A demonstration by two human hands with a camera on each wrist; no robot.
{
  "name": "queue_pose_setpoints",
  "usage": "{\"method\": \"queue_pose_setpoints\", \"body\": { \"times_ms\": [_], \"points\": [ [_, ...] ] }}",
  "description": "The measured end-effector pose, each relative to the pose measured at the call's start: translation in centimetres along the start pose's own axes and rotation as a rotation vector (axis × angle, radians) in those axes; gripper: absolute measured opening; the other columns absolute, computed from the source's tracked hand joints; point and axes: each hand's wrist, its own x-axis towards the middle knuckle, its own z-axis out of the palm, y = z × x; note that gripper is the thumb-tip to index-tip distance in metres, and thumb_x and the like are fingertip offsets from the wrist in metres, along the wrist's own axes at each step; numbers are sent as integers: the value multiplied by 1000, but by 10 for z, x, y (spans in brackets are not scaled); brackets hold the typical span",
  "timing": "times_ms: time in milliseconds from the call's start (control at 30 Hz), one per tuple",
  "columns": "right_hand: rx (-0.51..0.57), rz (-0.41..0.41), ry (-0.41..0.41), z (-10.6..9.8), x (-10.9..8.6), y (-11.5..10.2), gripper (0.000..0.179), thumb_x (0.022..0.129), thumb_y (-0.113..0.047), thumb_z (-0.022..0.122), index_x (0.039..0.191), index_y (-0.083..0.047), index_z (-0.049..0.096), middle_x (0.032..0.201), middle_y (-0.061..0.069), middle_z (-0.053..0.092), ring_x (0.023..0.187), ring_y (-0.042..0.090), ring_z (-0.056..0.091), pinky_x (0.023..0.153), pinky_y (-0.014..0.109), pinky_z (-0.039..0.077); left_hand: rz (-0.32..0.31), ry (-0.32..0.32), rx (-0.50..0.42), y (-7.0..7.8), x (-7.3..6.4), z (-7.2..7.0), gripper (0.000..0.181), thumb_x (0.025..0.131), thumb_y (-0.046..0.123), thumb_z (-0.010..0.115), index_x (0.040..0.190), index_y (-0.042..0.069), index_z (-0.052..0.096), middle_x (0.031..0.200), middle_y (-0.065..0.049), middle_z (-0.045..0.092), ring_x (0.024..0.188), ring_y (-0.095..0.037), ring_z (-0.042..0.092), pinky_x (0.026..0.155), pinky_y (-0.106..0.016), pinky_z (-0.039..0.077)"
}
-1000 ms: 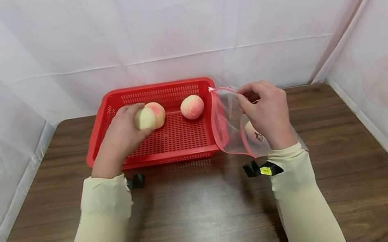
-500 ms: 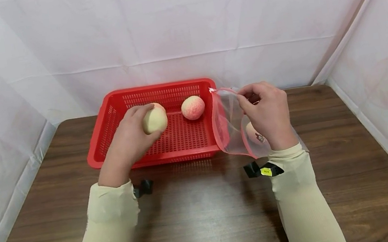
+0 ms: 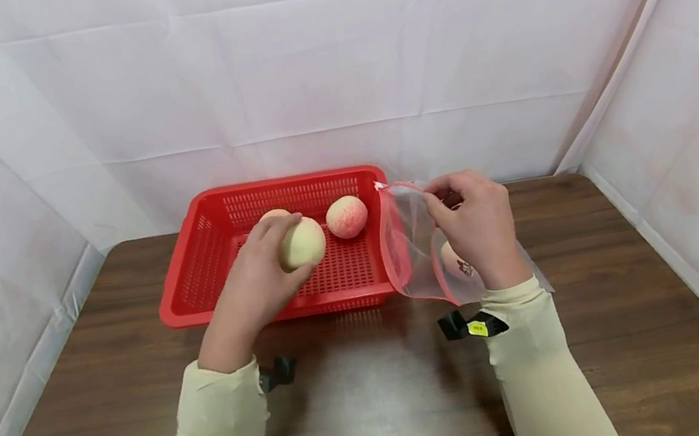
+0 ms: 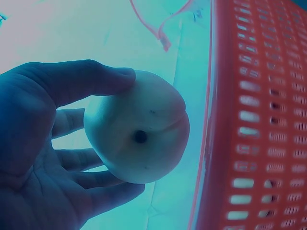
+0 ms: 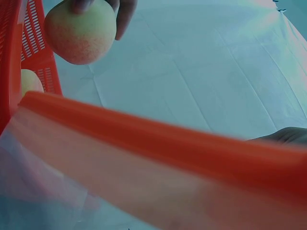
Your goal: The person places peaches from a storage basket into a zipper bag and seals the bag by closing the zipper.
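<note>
My left hand (image 3: 256, 282) grips a pale yellow peach (image 3: 303, 244) over the red basket (image 3: 327, 297). In the left wrist view the thumb and fingers wrap the sides of this peach (image 4: 139, 127), its dark stem hollow facing the camera. A pink-blushed peach (image 3: 347, 217) lies at the basket's right end; another peach (image 3: 274, 214) is mostly hidden behind the held one. To the right, my right hand (image 3: 479, 226) pinches the pink-edged mouth of a clear mesh zip bag (image 3: 415, 242). Inside the bag shows a peach (image 3: 450, 257), partly covered by that hand.
The bag's left edge overlaps the basket's right side. Basket and bag rest on a dark wooden table (image 3: 375, 400). White cloth walls (image 3: 315, 66) close in the back and sides. In the right wrist view the bag's blurred red edge (image 5: 144, 132) crosses the foreground.
My left hand has carried the peach rightward across the basket, now covering most of the peach behind it. The right hand keeps its hold on the bag. The head view has tilted slightly up.
</note>
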Motion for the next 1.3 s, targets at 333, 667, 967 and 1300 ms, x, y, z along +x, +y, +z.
{"method": "queue_pose_setpoints", "body": {
  "times_ms": [333, 667, 967, 1300],
  "points": [
    [0, -26, 27, 1, 5, 0, 12, 88, -18, 68, 90, -8, 75, 82, 6, 69, 67, 17, 65, 66, 34, 54, 108, 73, -28, 13, 2, 8, 71, 76, 24, 82, 139, 17, 49, 137, -7, 46, 122, -26, 48, 93, -49, 53],
    [8, -57, 53, 2, 8, -1, 11, 87, -16, 68, 88, -9, 75, 80, 5, 69, 65, 16, 65, 66, 32, 52, 249, 161, -148, 16, 5, 27, 66, 77, 24, 82, 136, 17, 53, 137, -6, 50, 124, -21, 49, 94, -43, 54],
    [16, -59, 49, 2, 9, -3, 11, 87, -17, 68, 89, -9, 75, 82, 5, 70, 66, 16, 66, 67, 33, 54, 306, 204, -211, 24, 7, 39, 66, 76, 25, 83, 134, 16, 53, 136, -4, 53, 124, -19, 51, 96, -41, 53],
    [15, -51, 41, 1, 9, -3, 11, 87, -16, 68, 89, -8, 75, 83, 6, 70, 66, 17, 66, 67, 33, 53, 364, 253, -282, 33, 9, 55, 65, 77, 25, 82, 135, 16, 54, 136, -2, 54, 126, -18, 50, 99, -39, 51]
  ]
}}
